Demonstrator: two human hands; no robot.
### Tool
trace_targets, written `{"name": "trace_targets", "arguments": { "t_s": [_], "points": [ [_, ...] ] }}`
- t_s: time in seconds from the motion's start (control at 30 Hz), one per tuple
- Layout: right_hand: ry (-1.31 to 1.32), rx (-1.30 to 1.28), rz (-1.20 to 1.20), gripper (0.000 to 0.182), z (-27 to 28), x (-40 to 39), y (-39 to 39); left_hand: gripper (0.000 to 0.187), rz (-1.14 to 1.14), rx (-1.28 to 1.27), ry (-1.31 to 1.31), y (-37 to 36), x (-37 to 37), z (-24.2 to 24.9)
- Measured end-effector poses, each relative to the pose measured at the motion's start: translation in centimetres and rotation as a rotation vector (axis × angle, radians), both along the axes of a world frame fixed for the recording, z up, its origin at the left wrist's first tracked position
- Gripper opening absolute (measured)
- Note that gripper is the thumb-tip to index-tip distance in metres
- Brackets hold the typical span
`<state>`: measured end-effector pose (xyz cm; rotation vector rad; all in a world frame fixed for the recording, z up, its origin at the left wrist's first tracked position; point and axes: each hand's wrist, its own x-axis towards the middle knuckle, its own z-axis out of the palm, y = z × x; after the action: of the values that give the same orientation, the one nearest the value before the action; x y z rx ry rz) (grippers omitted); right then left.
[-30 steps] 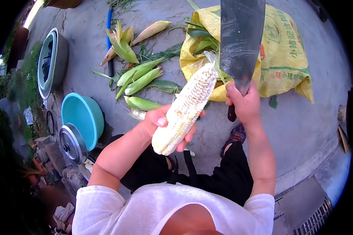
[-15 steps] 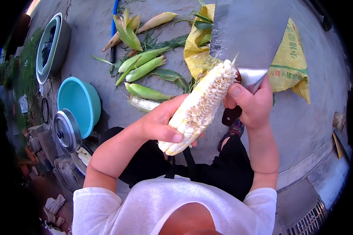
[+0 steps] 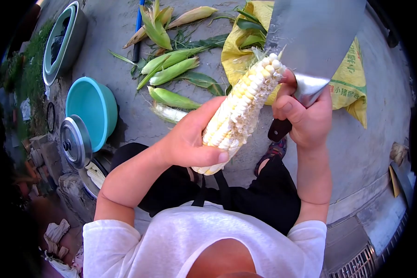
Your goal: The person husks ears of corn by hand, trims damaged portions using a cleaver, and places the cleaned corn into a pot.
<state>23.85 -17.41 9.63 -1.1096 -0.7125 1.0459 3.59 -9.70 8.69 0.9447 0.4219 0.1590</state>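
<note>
Cob (image 3: 241, 109): rotated; fuller kernel rows now face you.
Left fingers (image 3: 213, 155): wrapped round cob.
Right fingers (image 3: 292, 110): closed on knife (image 3: 315, 41).

Cleaver blade (image 3: 317, 34) cut off by the top edge, hiding part of the yellow sack (image 3: 354, 81).

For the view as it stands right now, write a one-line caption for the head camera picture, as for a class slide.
Left hand gripping a corn cob, right hand holding a broad-bladed cleaver.
</note>
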Motion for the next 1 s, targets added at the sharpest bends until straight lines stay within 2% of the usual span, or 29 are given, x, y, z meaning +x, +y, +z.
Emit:
{"name": "trace_targets", "arguments": {
  "t_s": [0.07,0.17,0.23,0.27,0.33,0.4,0.47,0.5,0.53,0.63,0.83,1.0],
  "points": [
    [-0.044,-0.016,0.052,0.043,-0.1,0.0,0.1,0.084,0.025,0.038,0.013,0.0,0.2,0.0],
    [-0.106,-0.031,-0.004,0.033,0.0,-0.1,0.0,0.082,0.150,0.149,0.075,-0.1,0.8,-0.1],
    [-0.161,-0.094,-0.049,0.021,0.0,0.0,-0.1,0.077,0.224,0.067,0.106,0.2,1.0,-0.2],
    [-0.153,-0.076,-0.044,0.021,0.0,-0.1,-0.4,0.077,0.231,0.085,0.112,0.4,1.1,-0.4],
    [-0.299,-0.135,0.027,0.015,-0.3,-0.2,-1.1,0.073,0.288,-0.098,0.080,0.9,1.2,-1.0],
    [-0.394,-0.134,0.070,0.019,-0.7,-0.5,-1.1,0.071,0.290,-0.116,0.068,1.5,1.4,-1.1],
    [-0.689,-0.010,0.092,0.036,-1.3,-0.9,-0.6,0.063,0.277,-0.229,0.043,2.2,1.3,-1.4],
    [-0.820,0.064,0.092,0.046,-1.8,-0.8,-0.3,0.054,0.266,-0.224,-0.022,2.1,1.0,-2.5],
    [-0.946,0.141,0.081,0.055,-2.3,-0.7,0.0,0.054,0.260,-0.220,-0.020,2.0,0.7,-3.3],
    [-1.222,0.267,0.170,0.061,-2.8,-0.6,0.3,0.051,0.263,-0.277,0.039,1.9,0.4,-5.0],
    [-1.327,0.234,0.173,0.062,-4.1,-0.2,0.5,0.044,0.270,-0.430,0.159,2.2,0.7,-5.7],
    [-1.287,0.191,0.150,0.063,-6.8,0.3,0.1,0.041,0.239,-0.543,0.265,2.7,0.9,-5.8]
  ]
}}
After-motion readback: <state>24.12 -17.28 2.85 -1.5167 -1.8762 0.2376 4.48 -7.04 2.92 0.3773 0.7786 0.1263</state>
